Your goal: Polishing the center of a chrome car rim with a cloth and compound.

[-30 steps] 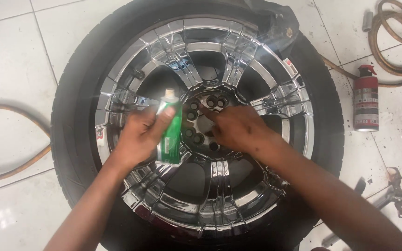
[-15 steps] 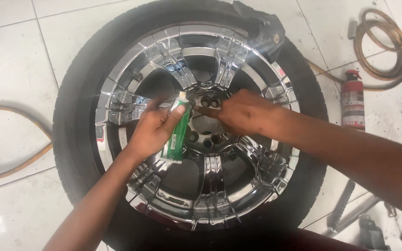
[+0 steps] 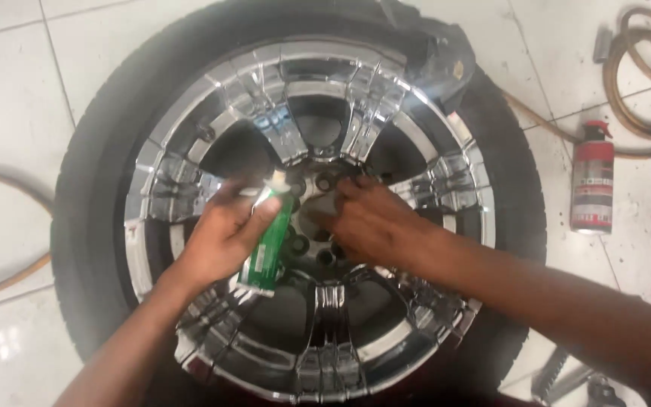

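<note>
A car wheel lies flat on the tiled floor, its black tyre (image 3: 92, 226) around a chrome rim (image 3: 318, 83) with several spokes. My left hand (image 3: 224, 234) grips a green tube (image 3: 269, 245) with a white nozzle, pointed toward the hub. My right hand (image 3: 371, 222) rests on the hub beside the tube's tip, fingers curled over the lug holes; whether it holds anything small is hidden.
A red and black spray can (image 3: 591, 181) lies on the tiles right of the tyre. A coiled hose (image 3: 642, 68) sits at the top right, another hose (image 3: 1, 226) curves at the left. Metal tools (image 3: 566, 380) lie at the bottom right.
The view has shifted slightly. My left hand has tilted the green tube so the nozzle sits nearer the hub; my right hand stays on the hub centre.
</note>
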